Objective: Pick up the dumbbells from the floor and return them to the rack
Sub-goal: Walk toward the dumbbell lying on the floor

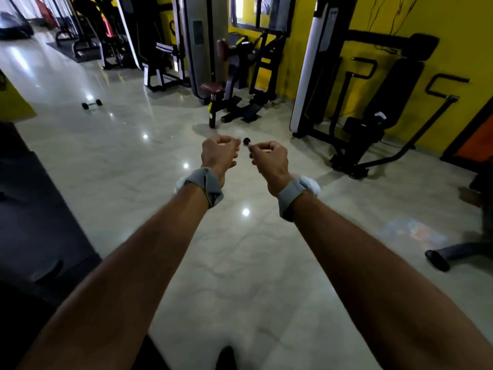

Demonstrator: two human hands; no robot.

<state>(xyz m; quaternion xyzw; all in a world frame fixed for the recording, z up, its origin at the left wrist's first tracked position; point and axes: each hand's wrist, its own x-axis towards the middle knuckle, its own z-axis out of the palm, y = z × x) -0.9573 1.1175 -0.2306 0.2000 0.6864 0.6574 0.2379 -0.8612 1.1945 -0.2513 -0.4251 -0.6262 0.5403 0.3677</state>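
We see a glossy floor (112,161) — polished, marbled stone or tile, mirroring the lamps. The dumbbell (91,103) has a shiny metal bar between matt black ends. Grey cloth bands (206,186) wrap our wrists. The wall (426,36) looks smooth, painted yellow — the machines (354,108) before it are black-painted metal with dull padding

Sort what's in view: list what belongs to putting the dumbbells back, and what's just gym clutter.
Belongs to the job:
- dumbbell lying on the floor, far left
- left hand and right hand, both curled, holding no dumbbell
- small dark round thing between the hands, possibly a dumbbell end; unclear

Just there:
- weight machine
- black bench by the yellow wall

No rack in view.
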